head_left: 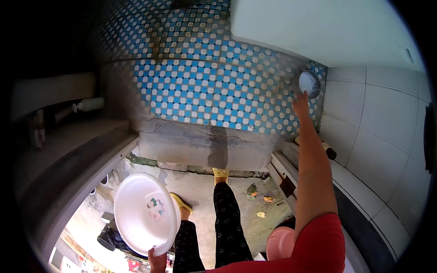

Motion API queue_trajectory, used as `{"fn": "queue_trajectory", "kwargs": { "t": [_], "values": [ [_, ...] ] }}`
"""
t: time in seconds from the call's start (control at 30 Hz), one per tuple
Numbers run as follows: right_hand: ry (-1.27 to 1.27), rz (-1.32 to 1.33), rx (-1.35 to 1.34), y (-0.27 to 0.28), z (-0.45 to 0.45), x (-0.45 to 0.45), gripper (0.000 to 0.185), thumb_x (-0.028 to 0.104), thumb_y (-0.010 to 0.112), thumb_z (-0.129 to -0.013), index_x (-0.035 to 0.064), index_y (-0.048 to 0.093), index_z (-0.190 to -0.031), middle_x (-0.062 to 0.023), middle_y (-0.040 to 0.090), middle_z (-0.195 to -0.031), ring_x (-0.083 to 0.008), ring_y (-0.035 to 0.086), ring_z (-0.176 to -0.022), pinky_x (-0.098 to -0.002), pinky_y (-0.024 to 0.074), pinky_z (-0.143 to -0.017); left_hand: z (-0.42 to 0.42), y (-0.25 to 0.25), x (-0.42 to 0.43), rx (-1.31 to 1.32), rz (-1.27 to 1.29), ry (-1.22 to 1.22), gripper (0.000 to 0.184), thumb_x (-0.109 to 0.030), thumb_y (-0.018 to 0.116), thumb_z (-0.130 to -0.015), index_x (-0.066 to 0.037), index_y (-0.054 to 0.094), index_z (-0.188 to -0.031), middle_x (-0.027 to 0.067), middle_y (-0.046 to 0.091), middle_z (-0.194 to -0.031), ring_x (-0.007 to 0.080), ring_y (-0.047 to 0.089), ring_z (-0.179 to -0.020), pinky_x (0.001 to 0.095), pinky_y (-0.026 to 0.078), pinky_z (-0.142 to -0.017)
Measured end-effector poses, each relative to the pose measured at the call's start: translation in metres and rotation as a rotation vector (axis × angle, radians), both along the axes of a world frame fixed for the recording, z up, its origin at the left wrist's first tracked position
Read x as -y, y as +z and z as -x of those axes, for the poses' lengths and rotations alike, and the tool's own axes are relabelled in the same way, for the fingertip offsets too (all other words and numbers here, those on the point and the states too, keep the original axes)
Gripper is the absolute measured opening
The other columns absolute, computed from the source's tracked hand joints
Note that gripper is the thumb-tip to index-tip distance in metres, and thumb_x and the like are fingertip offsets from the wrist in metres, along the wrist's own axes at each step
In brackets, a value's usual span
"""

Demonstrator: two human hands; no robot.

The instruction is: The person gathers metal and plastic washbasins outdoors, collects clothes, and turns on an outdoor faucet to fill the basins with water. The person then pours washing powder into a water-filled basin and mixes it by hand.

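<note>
My left hand (157, 261) grips the near rim of a large white plastic basin (132, 200), which is tilted beside my left leg. The basin has a small printed picture on its inner bottom and nothing lies in it. My right arm stretches far forward over the tiled floor. At its end my right hand (301, 104) is closed at the near rim of a small round metal bowl (316, 78), close to the wall corner. The bowl's inside looks whitish; whether that is liquid or shine, I cannot make out.
Blue and white tiles (186, 91) cover the floor beyond a cracked concrete sill (182, 141). A pale panel (318, 27) stands behind the bowl, a white tiled wall (382, 118) to its right. A pink basin (280, 243) is at my right, and a bottle (91, 104) lies at left.
</note>
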State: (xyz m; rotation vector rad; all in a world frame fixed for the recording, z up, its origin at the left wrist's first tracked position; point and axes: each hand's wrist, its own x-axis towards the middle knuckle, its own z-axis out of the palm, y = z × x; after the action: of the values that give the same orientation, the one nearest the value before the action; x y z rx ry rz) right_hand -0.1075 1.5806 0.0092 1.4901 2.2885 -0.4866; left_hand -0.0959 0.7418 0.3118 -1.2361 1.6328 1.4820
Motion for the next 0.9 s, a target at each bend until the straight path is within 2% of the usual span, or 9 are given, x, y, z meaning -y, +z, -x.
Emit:
{"fn": "queue_trajectory", "kwargs": {
  "t": [0.13,0.2,0.23,0.3,0.33,0.37,0.43,0.67,0.9],
  "values": [
    [-0.182,0.176,-0.06,0.01,0.015,0.008,0.043,0.015,0.045,-0.09,-0.0014,0.037,-0.129,-0.0146,0.021,-0.14,-0.0346,0.043,-0.114,-0.0444,0.0442,-0.092,-0.005,-0.001,0.031,-0.004,0.004,0.003,0.01,-0.005,0.053,-0.084,-0.002,0.05,-0.092,0.007,0.06,-0.085,0.0162,0.058,-0.08,0.0271,0.046,-0.073],
    [0.096,0.058,-0.011,0.0,0.003,0.019,0.042,0.014,0.044,-0.09,-0.0031,0.038,-0.128,-0.0163,0.029,-0.135,-0.0343,0.042,-0.114,-0.0425,0.04,-0.096,0.011,0.012,0.016,0.018,-0.057,0.129,0.013,-0.012,0.05,-0.086,-0.002,0.05,-0.095,0.0086,0.06,-0.088,0.0168,0.058,-0.085,0.0294,0.045,-0.078],
    [0.103,0.068,-0.023,-0.001,0.001,0.033,0.042,0.014,0.044,-0.09,-0.0031,0.038,-0.128,-0.0163,0.029,-0.135,-0.0343,0.042,-0.114,-0.0425,0.04,-0.096,0.007,0.014,0.028,-0.064,-0.041,-0.124,0.02,-0.019,0.045,-0.087,-0.002,0.048,-0.098,0.0107,0.058,-0.094,0.0185,0.055,-0.094,0.0324,0.042,-0.086],
    [0.149,0.156,-0.154,0.002,-0.002,0.067,0.04,0.015,0.045,-0.089,-0.0013,0.041,-0.126,-0.0169,0.034,-0.131,-0.0342,0.045,-0.111,-0.0396,0.0403,-0.092,0.014,0.022,0.033,-0.021,-0.103,0.494,0.038,-0.018,0.044,-0.078,0.001,0.042,-0.111,0.0171,0.047,-0.115,0.0324,0.045,-0.113,0.0456,0.034,-0.101],
    [0.168,0.173,-0.258,0.001,-0.011,0.089,0.039,0.016,0.046,-0.089,0.0002,0.044,-0.124,-0.0161,0.037,-0.129,-0.0338,0.045,-0.11,-0.0379,0.0401,-0.091,0.012,0.022,0.051,-0.038,-0.178,0.491,0.043,-0.015,0.047,-0.076,0.0,0.04,-0.116,0.0168,0.046,-0.117,0.0338,0.044,-0.115,0.0485,0.034,-0.101],
    [0.189,0.193,-0.364,0.005,-0.02,0.114,0.037,0.018,0.047,-0.089,0.0017,0.046,-0.122,-0.0153,0.039,-0.127,-0.0333,0.046,-0.109,-0.0362,0.0398,-0.089,-0.006,0.013,0.095,-0.121,-0.045,-0.13,0.046,-0.016,0.047,-0.076,0.0,0.04,-0.118,0.0169,0.046,-0.119,0.0332,0.044,-0.115,0.048,0.035,-0.101],
    [-0.031,0.443,-0.476,0.043,-0.018,0.174,0.036,0.021,0.05,-0.088,0.0047,0.049,-0.12,-0.0135,0.042,-0.125,-0.0294,0.047,-0.109,-0.0352,0.0395,-0.088,0.01,0.024,0.095,-0.083,-0.183,0.456,0.047,-0.016,0.047,-0.076,-0.001,0.04,-0.12,0.0164,0.045,-0.121,0.0328,0.043,-0.116,0.0484,0.035,-0.1],
    [-0.452,0.991,-0.781,0.16,-0.08,0.413,0.044,0.028,0.051,-0.089,0.0034,0.046,-0.125,-0.0094,0.051,-0.121,-0.0216,0.049,-0.114,-0.0368,0.0367,-0.095,0.014,0.019,0.226,-0.225,-0.377,0.474,0.054,-0.015,0.045,-0.076,-0.005,0.032,-0.128,0.0153,0.041,-0.126,0.0338,0.038,-0.12,0.0515,0.031,-0.102],
    [-0.57,0.88,-0.571,0.23,-0.191,0.603,0.043,0.022,0.053,-0.087,0.0,0.044,-0.124,-0.0099,0.045,-0.126,-0.0217,0.047,-0.115,-0.0377,0.0387,-0.093,0.061,0.051,0.38,-0.292,-0.257,0.533,0.049,-0.006,0.051,-0.078,-0.005,0.036,-0.124,0.0126,0.045,-0.123,0.0305,0.042,-0.118,0.0484,0.037,-0.099]
  ]
}}
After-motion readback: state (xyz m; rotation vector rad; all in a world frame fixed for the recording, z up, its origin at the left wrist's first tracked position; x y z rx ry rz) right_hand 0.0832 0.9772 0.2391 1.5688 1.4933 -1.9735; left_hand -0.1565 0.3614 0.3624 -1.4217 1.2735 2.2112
